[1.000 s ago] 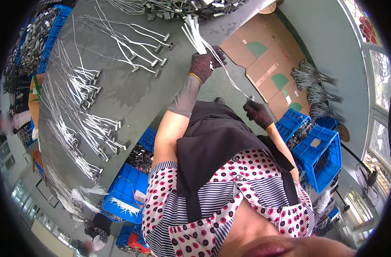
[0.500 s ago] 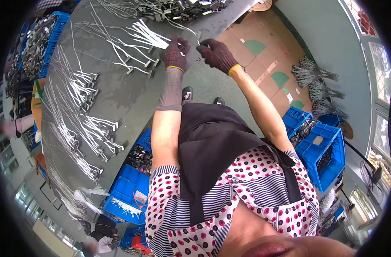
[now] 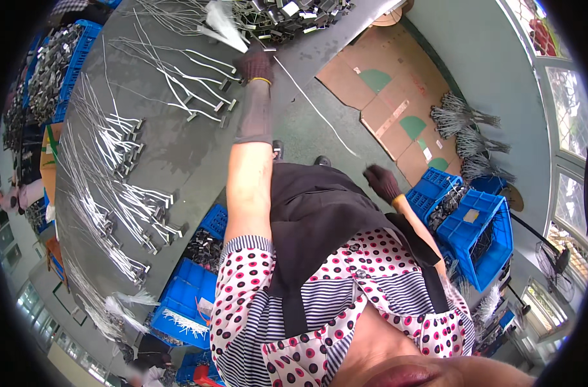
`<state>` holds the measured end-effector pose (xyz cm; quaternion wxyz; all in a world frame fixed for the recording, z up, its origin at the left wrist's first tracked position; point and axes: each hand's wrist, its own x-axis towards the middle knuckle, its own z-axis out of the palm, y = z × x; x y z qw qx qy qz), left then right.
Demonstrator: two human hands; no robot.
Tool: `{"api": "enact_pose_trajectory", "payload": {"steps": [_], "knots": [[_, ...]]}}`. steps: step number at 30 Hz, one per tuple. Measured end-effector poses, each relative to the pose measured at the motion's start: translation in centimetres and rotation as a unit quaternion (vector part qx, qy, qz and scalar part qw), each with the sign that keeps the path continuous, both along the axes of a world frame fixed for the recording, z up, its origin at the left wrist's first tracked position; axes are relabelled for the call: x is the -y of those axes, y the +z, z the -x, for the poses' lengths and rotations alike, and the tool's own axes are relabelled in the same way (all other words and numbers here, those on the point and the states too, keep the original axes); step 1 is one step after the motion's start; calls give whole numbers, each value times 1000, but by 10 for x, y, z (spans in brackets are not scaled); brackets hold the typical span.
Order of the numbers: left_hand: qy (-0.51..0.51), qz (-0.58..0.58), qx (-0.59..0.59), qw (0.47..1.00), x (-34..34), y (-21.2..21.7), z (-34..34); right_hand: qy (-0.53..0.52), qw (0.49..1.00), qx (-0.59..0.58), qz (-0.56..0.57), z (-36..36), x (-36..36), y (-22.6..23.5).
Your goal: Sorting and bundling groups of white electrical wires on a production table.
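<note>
My left hand (image 3: 255, 66), in a dark maroon glove with a yellow cuff, is closed at the dark table's edge. It grips a bundle of white tubes (image 3: 224, 29), which fans out beyond the fingers and looks smeared. A small pale connector (image 3: 269, 49) shows at the fingertips. From beside this hand a thin white wire (image 3: 314, 106) stretches down to the right over the floor. Its lower end stops short of my right hand (image 3: 382, 183), gloved alike and low by my right hip. That hand is blurred, so its fingers are unclear.
White-sleeved wires with connectors (image 3: 204, 97) lie in groups across the dark table (image 3: 171, 145). A heap of connectors (image 3: 294, 16) sits at its far end. Blue crates (image 3: 478, 226) stand at my right, another blue crate (image 3: 189, 290) at my left. Flattened cardboard (image 3: 397, 103) covers floor beyond.
My right hand has dropped from beside the left hand down to my right hip. My left hand has moved farther away with the white tubes. The wire now trails out over the floor.
</note>
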<state>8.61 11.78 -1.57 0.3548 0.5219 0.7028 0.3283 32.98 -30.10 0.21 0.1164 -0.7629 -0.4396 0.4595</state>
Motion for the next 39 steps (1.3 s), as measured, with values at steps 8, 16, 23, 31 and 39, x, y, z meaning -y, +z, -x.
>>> {"api": "enact_pose_trajectory", "payload": {"steps": [8, 16, 23, 31, 39], "knots": [[81, 4, 151, 985, 97, 56, 11, -57, 995, -69, 46, -11, 24, 51], [41, 248, 551, 796, 158, 7, -25, 166, 984, -62, 12, -47, 91, 21], [25, 160, 627, 762, 123, 53, -13, -9, 993, -45, 112, -53, 188, -29], [51, 27, 570, 820, 101, 86, 26, 84, 989, 108, 62, -82, 238, -118], [2, 117, 539, 834, 155, 39, 49, 112, 991, -68, 8, -32, 44, -12]]}}
